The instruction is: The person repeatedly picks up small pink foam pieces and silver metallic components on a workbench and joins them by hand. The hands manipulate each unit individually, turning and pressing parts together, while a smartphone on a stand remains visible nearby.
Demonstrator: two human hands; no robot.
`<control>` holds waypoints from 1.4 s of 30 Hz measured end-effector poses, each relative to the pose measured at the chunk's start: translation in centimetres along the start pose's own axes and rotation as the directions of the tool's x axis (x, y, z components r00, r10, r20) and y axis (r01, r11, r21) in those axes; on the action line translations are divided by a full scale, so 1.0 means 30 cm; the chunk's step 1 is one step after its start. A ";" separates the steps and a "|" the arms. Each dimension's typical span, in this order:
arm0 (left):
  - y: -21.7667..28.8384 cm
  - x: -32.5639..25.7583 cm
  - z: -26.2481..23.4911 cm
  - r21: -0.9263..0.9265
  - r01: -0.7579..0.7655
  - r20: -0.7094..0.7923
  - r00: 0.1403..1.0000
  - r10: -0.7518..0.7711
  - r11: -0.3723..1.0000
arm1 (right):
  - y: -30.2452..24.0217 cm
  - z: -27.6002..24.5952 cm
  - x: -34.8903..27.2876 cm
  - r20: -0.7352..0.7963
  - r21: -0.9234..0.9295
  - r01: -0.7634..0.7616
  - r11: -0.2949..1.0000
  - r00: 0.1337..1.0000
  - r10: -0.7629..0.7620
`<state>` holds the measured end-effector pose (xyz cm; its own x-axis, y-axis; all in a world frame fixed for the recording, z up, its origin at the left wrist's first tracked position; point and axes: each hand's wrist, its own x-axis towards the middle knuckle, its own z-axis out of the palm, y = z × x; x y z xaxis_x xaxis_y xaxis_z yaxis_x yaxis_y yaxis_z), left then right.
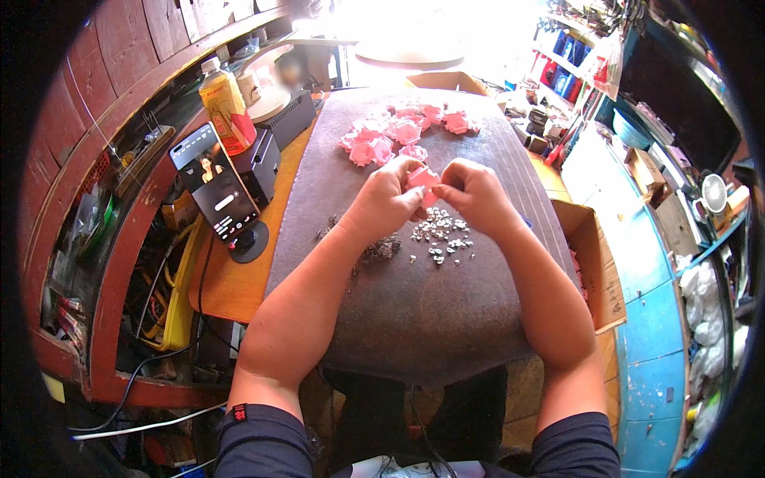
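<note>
Left hand (388, 197) and right hand (474, 193) both pinch 1 small pink fabric flower piece (423, 180), held just above the dark grey felt work mat (414, 311). Judged step: working on this flower; the next move likely calls for fine fingertip control. Near the hands on the mat lie small silvery metal bits (441, 235); farther off, finished pink fabric flowers (398, 131).
</note>
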<state>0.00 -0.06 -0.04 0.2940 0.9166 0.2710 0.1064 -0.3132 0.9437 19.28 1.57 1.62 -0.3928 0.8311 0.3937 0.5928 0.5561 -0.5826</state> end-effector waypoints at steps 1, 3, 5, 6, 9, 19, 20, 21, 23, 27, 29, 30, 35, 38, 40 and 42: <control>0.015 -0.001 0.001 -0.092 0.028 -0.025 0.999 -0.030 0.995 | 0.027 0.002 0.010 0.072 0.307 -0.084 0.948 0.995 0.065; 0.023 -0.010 0.004 -0.105 0.012 -0.055 0.998 -0.018 0.994 | -0.014 -0.011 0.006 0.200 0.606 -0.229 0.762 0.971 0.133; 0.025 -0.010 0.006 -0.089 0.003 -0.071 0.997 -0.010 0.996 | -0.005 0.001 0.006 0.189 0.650 -0.214 0.730 0.975 0.117; 0.026 -0.008 0.005 -0.067 0.003 -0.072 0.997 -0.008 0.998 | -0.001 0.003 0.004 0.183 0.670 -0.207 0.713 0.977 0.111; 0.021 -0.008 0.000 -0.069 -0.007 -0.067 0.998 0.002 0.998 | -0.011 0.004 0.001 0.180 0.669 -0.210 0.713 0.976 0.118; 0.023 -0.014 -0.001 -0.088 0.030 -0.057 0.998 -0.035 0.996 | 0.028 0.052 0.011 0.142 0.672 -0.179 0.719 0.983 0.113; 0.023 -0.013 -0.001 -0.083 0.025 -0.055 0.998 -0.030 0.996 | 0.029 0.053 0.010 0.138 0.672 -0.175 0.720 0.984 0.111; 0.022 -0.013 -0.001 -0.079 0.021 -0.053 0.998 -0.025 0.997 | 0.031 0.053 0.009 0.133 0.672 -0.171 0.721 0.985 0.109; 0.021 -0.013 -0.001 -0.074 0.009 -0.046 0.999 -0.012 0.997 | 0.031 0.048 0.009 0.127 0.660 -0.154 0.735 0.988 0.092; 0.013 -0.012 -0.005 -0.108 -0.032 -0.051 0.998 0.027 0.994 | 0.004 0.028 0.005 0.186 0.728 -0.227 0.647 0.974 0.132; 0.015 -0.010 -0.007 -0.138 -0.039 -0.051 0.998 0.032 0.990 | 0.000 0.023 0.005 0.211 0.752 -0.235 0.616 0.971 0.114; 0.020 -0.009 -0.008 -0.151 -0.032 -0.043 0.999 0.026 0.988 | 0.000 0.019 0.003 0.222 0.763 -0.241 0.600 0.969 0.106; 0.025 -0.010 -0.008 -0.119 -0.012 -0.023 1.000 0.009 0.993 | 0.007 0.011 0.003 0.245 0.715 -0.262 0.648 0.962 0.118; 0.011 -0.005 -0.012 -0.123 -0.018 -0.004 1.000 0.017 0.992 | 0.010 0.009 0.005 0.255 0.701 -0.265 0.662 0.960 0.115; 0.011 -0.005 -0.011 -0.112 -0.027 0.003 1.000 0.027 0.993 | 0.013 0.008 0.005 0.259 0.690 -0.263 0.674 0.960 0.110; 0.005 -0.003 -0.011 -0.113 -0.038 0.012 0.999 0.040 0.993 | 0.013 0.011 0.006 0.253 0.673 -0.258 0.693 0.961 0.112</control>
<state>-0.31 -0.12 0.14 0.3090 0.9005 0.3060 -0.0125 -0.3179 0.9481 19.22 1.94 1.22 -0.4889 0.8621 0.1334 0.0388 0.1742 -0.9839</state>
